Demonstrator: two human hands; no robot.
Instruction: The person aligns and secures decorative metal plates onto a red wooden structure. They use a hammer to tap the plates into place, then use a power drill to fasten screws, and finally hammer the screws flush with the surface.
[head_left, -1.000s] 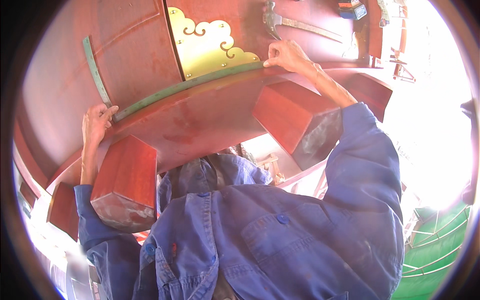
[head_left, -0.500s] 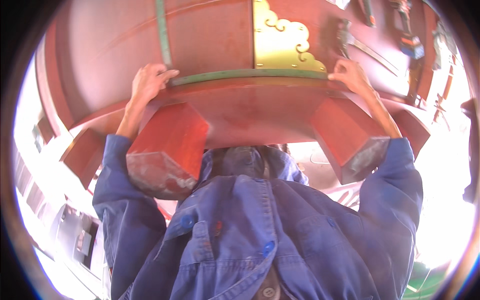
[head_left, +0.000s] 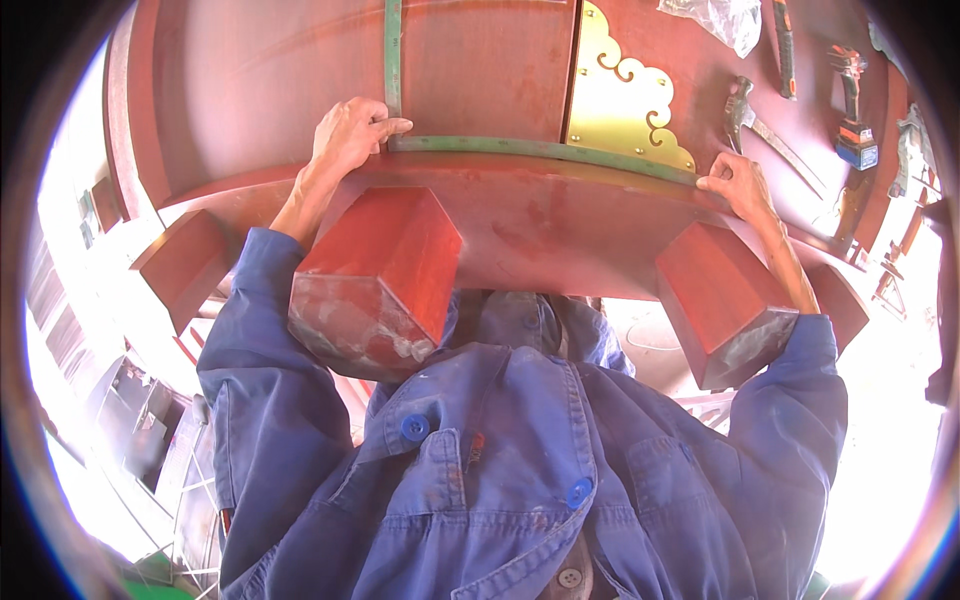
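A green L-shaped strip [head_left: 540, 150] with small marks along it, looking like a carpenter's square, lies along the near edge of a red-brown wooden panel [head_left: 480, 70]. At the corner where its two legs meet, my left hand [head_left: 347, 135] has its fingers curled and pinched on it. My right hand [head_left: 737, 187] is closed at the strip's right end, thumb and forefinger together. A gold scalloped metal plate [head_left: 615, 100] lies on the panel just beyond the strip. Both forearms reach around thick red wooden legs [head_left: 395, 245] that jut toward me.
On the panel's right side lie a hammer [head_left: 738, 108], a tool with a dark handle [head_left: 785, 50], a cordless drill [head_left: 852, 105] and a clear plastic bag [head_left: 720, 22]. Another angular red leg [head_left: 715, 290] stands near my right forearm.
The whole scene has shifted to the right in view, and the tools show more fully. Both hands keep their places at the strip's two ends.
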